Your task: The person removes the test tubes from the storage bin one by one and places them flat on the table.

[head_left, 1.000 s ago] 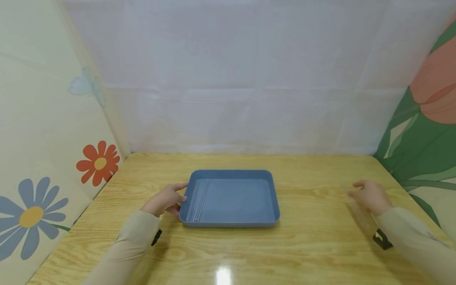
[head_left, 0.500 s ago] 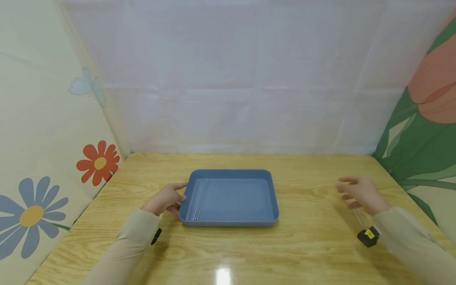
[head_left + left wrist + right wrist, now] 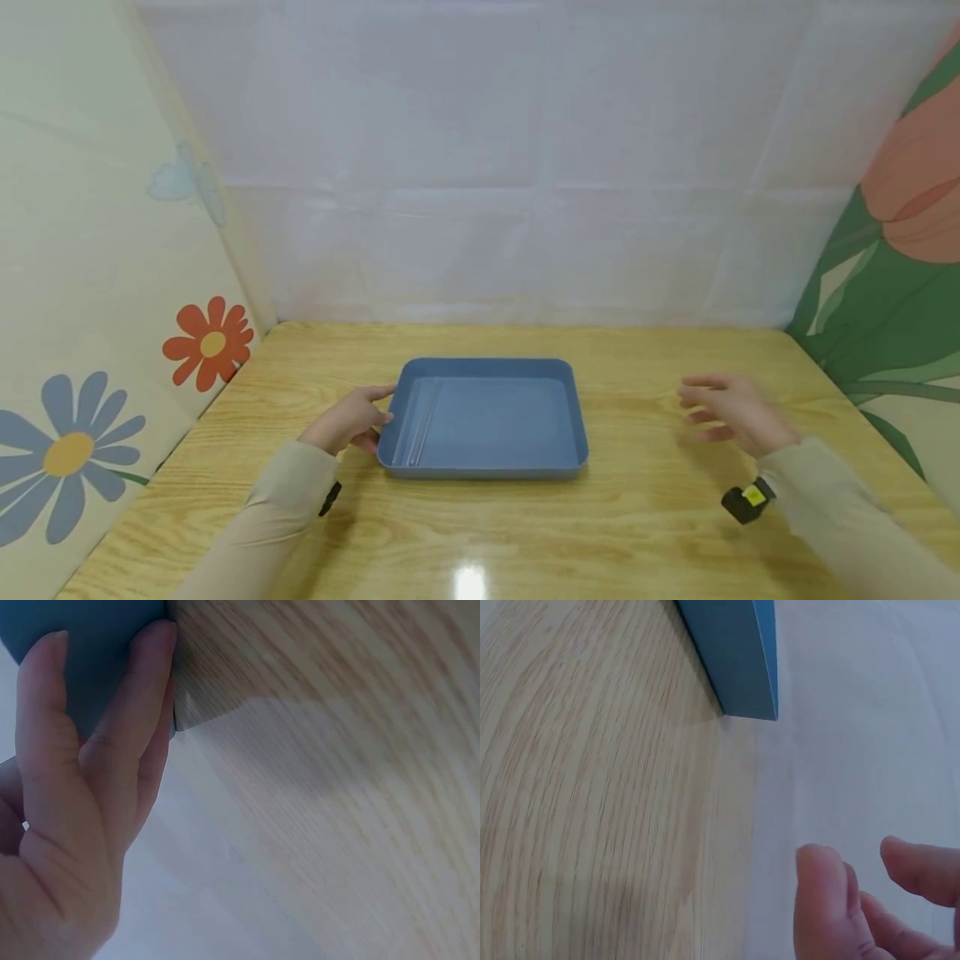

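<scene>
While the tray (image 3: 498,421) stretches crosswise, left hand (image 3: 347,423) touches it uncurled, right hand (image 3: 733,410) relaxed.

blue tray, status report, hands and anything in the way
Left hand touching blue tray, left edge. Right hand open, apart. Clear rods inside, left side. No obstruction seen.

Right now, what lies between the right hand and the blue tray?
Only bare wooden tabletop shows between the right hand and the blue tray in the head view.
</scene>
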### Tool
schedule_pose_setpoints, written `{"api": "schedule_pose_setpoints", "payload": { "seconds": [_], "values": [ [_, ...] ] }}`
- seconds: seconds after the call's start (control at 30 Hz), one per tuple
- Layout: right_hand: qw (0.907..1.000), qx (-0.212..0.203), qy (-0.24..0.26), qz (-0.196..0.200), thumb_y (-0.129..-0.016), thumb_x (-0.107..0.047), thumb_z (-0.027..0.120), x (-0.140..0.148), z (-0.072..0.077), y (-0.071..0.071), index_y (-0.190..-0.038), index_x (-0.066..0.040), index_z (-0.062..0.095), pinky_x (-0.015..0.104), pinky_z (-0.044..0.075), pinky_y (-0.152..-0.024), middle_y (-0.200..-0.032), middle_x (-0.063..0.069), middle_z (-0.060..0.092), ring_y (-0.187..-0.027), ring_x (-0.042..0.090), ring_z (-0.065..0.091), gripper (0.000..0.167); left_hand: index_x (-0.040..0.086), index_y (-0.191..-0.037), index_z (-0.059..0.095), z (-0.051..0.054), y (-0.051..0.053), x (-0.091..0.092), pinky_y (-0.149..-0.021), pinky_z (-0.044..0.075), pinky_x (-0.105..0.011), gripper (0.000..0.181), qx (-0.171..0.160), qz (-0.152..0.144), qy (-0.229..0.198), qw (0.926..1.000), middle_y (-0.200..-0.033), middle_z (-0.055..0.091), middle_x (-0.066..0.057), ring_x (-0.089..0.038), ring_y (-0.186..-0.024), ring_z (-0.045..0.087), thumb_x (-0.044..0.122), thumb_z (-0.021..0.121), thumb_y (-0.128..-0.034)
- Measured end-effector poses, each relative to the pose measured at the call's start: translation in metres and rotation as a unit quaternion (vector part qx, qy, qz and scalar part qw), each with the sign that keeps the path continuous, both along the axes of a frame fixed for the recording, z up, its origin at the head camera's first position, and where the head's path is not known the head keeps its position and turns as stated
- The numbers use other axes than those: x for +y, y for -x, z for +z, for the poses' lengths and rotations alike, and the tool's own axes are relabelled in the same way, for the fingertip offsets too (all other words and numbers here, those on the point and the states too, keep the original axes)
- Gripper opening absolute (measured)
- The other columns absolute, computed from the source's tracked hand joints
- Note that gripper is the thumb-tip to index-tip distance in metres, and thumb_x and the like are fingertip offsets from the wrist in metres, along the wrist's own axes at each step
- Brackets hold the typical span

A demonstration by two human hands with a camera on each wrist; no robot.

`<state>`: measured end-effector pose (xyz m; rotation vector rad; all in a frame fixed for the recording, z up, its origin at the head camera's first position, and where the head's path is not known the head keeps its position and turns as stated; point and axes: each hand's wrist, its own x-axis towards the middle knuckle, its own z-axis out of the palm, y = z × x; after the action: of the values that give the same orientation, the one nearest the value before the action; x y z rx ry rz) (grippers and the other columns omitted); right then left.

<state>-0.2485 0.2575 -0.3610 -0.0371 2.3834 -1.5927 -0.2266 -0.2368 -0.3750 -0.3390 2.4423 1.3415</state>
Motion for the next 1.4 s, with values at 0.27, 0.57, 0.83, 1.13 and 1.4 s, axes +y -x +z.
{"api": "schedule_pose_setpoints", "payload": {
  "seconds": [0.27,0.57,0.83,1.13,1.4],
  "values": [
    [0.9999,-0.009,0.014,0.005,-0.102,-0.023,0.051,-0.011,0.001,0.001,-0.145,0.012,0.028,0.037,0.058,-0.071,-0.134,0.035,0.044,-0.092,0.020,0.063,0.060,0.002,-0.152,0.029,0.001,-0.002,0.000,-0.048,0.053,-0.030,0.058,0.000,0.001,-0.002,1.0000,-0.111,0.062,-0.029,-0.023,-0.064,0.066,-0.004,0.049,-0.0979],
    [0.9992,-0.021,0.034,0.010,-0.102,-0.025,0.053,-0.020,0.000,0.001,-0.147,0.010,0.026,0.036,0.058,-0.073,-0.135,0.034,0.043,-0.093,0.020,0.064,0.063,0.001,-0.152,0.028,0.001,-0.006,0.000,-0.046,0.052,-0.028,0.058,0.009,-0.006,-0.014,0.9998,-0.098,0.066,-0.021,-0.023,-0.062,0.065,-0.005,0.049,-0.0975],
    [0.9978,-0.028,0.059,0.011,-0.100,-0.026,0.056,-0.031,0.001,0.002,-0.146,0.011,0.026,0.037,0.058,-0.073,-0.129,0.030,0.049,-0.089,0.018,0.063,0.067,0.000,-0.151,0.027,0.002,-0.006,0.000,-0.046,0.053,-0.028,0.058,0.009,-0.006,-0.014,0.9998,-0.100,0.065,-0.023,-0.023,-0.063,0.066,-0.005,0.049,-0.0975],
    [0.9969,-0.035,0.070,0.002,-0.100,-0.026,0.056,-0.043,0.004,0.003,-0.147,0.010,0.028,0.036,0.058,-0.072,-0.126,0.026,0.052,-0.089,0.019,0.064,0.065,0.000,-0.151,0.028,0.002,-0.005,0.002,-0.049,0.054,-0.030,0.058,0.007,-0.003,-0.008,0.9999,-0.107,0.064,-0.028,-0.025,-0.066,0.067,-0.006,0.048,-0.0974],
    [0.9955,-0.037,0.085,0.022,-0.101,-0.029,0.055,-0.051,0.005,0.004,-0.148,0.009,0.027,0.037,0.058,-0.074,-0.126,0.023,0.051,-0.087,0.015,0.062,0.066,-0.004,-0.150,0.026,0.006,-0.006,0.005,-0.047,0.054,-0.029,0.058,0.009,-0.007,-0.015,0.9998,-0.114,0.058,-0.033,-0.025,-0.064,0.066,-0.008,0.047,-0.0967]
  ]
}}
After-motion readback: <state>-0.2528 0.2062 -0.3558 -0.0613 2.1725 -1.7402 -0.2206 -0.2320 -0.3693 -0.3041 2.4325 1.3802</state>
